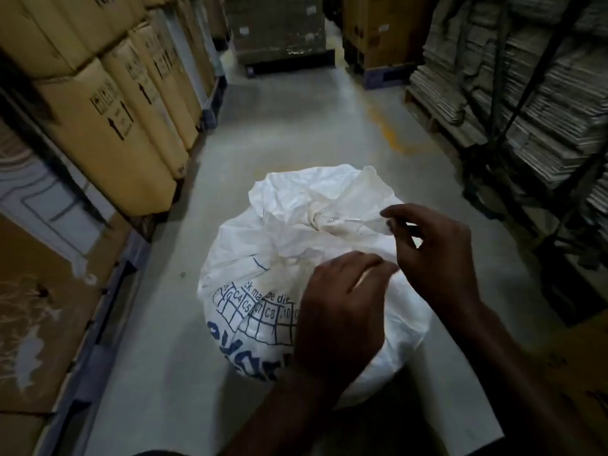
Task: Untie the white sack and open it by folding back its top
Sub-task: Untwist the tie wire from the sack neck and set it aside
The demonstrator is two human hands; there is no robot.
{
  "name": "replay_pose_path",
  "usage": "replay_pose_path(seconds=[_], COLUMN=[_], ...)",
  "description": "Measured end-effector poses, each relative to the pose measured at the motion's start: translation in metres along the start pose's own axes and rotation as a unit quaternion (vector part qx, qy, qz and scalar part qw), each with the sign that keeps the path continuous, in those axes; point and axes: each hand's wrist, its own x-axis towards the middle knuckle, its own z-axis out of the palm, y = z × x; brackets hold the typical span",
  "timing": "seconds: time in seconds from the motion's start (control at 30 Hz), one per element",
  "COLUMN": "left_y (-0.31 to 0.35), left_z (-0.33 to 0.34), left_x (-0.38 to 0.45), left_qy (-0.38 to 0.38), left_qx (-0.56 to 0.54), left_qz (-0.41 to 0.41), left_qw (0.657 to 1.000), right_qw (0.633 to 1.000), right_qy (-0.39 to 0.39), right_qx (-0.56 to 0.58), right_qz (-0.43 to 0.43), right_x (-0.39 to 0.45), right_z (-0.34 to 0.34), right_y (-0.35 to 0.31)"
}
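Two hands working tie | right hand (437,255) pinching tie strand (352,220), drawing it away from knot (317,222) | left hand (342,311) curled, pinching white sack (279,258) fabric beneath, steadying | sack standing on floor (296,126), top gathered.

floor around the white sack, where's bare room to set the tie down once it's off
Bare concrete floor runs ahead of the white sack up the aisle toward the wrapped pallet, and in a strip left of the sack beside the cardboard boxes. The right is crowded: stacked flat cardboard and dark racking stand close. Both hands cover the sack's top.
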Motion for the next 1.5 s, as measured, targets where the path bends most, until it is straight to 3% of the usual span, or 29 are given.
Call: replay_pose_path(seconds=[0.17, 0.33, 0.47, 0.73, 0.9, 1.07, 1.2, 1.5], left_y=[-0.004, -0.054, -0.107, -0.167, -0.19, -0.224, -0.251, -0.255], left_z=[0.036, 0.029, 0.0, -0.022, -0.014, 0.0, 0.01, 0.038], left_x=[-0.017, 0.004, 0.027, 0.05, 0.068, 0.078, 0.093, 0.102], left_qy=[-0.101, -0.159, -0.128, -0.049, -0.009, -0.002, 0.006, -0.001], left_qx=[0.018, 0.181, 0.19, 0.052, 0.014, 0.11, 0.12, 0.055], left_qz=[0.107, 0.035, -0.01, -0.065, -0.107, -0.085, -0.101, -0.08], left_qw=[0.989, 0.97, 0.973, 0.995, 0.994, 0.99, 0.988, 0.995], right_qw=[0.999, 0.997, 0.995, 0.981, 0.962, 0.959, 0.936, 0.951], right_qy=[0.001, -0.06, -0.064, -0.01, -0.132, -0.133, -0.188, -0.23], right_qx=[-0.03, -0.024, -0.032, -0.084, -0.106, -0.2, -0.274, -0.206], right_qz=[-0.019, -0.048, -0.066, -0.177, -0.214, -0.15, -0.115, -0.014], right_x=[0.004, 0.01, 0.014, 0.015, 0.006, 0.023, 0.025, 0.031], right_z=[-0.008, 0.008, 0.024, 0.048, 0.095, 0.12, 0.146, 0.187], right_y=[0.032, 0.04, 0.031, -0.01, -0.018, 0.01, 0.031, 0.061])
